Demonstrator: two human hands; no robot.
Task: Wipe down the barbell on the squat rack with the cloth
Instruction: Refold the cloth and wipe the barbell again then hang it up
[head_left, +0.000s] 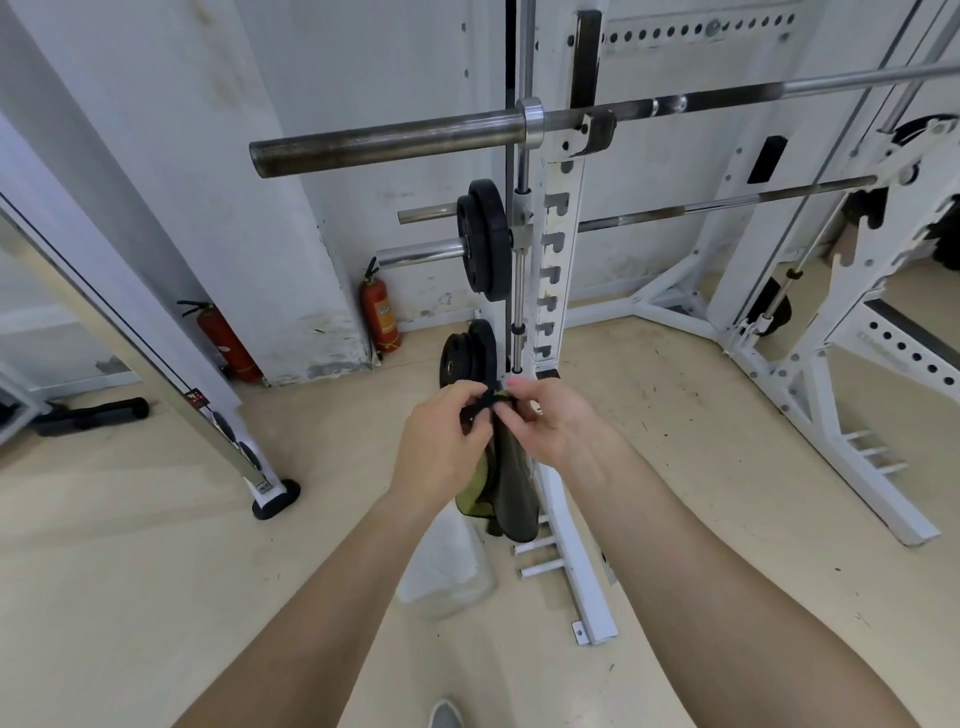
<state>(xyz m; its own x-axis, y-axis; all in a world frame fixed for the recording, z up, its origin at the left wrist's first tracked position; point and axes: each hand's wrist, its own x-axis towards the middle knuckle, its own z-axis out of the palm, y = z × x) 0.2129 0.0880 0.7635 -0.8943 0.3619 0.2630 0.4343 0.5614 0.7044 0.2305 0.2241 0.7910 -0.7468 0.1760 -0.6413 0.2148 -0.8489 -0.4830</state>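
No readable text anywhere. Fire extinguisher by the wall had a yellowish label w/ marks too blurred to read; small red sticker on the mirror frame was illegible too.

The barbell is bare metal, its sleeve dull and tarnished, its collar brighter and polished. The cloth looks soft and matt, dark with a green face. The squat rack is white-painted metal, scuffed. The floor is smooth.
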